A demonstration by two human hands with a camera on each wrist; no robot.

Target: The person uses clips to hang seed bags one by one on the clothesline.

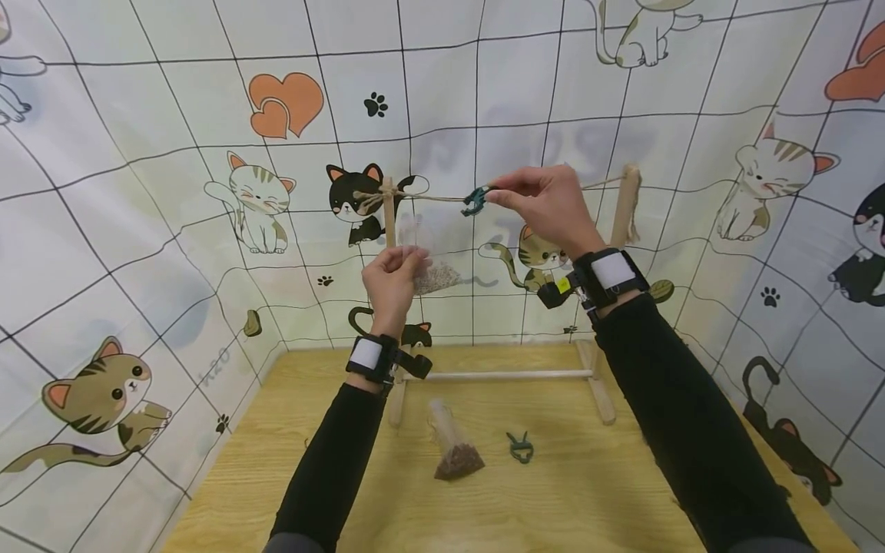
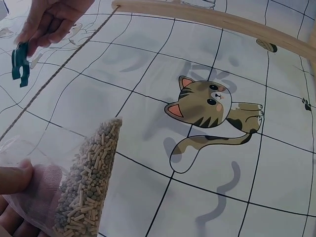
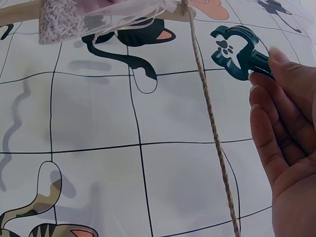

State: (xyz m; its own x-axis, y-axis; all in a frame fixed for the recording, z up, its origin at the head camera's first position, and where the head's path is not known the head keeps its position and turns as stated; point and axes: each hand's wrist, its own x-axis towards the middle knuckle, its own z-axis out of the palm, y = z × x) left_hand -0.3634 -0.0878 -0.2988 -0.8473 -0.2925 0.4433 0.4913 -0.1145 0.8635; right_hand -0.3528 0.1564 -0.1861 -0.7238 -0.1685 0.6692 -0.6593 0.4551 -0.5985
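Two bare hands in black sleeves work at a rope strung between two wooden posts, the left post and the right post. The left hand pinches a clear bag between thumb and fingers, holding it just below the rope, near the left post. Small pale and grey pellets fill the bag's lower part. The right hand grasps a green clip between thumb and fingertips; the clip's curved jaws stand apart, and the wrist views show a gap between it and the rope. Below, on a wooden table, lie a second bag with reddish-brown contents and, to its right, a second clip. Behind hangs a white gridded sheet printed with cartoon cats, hearts and paw prints.
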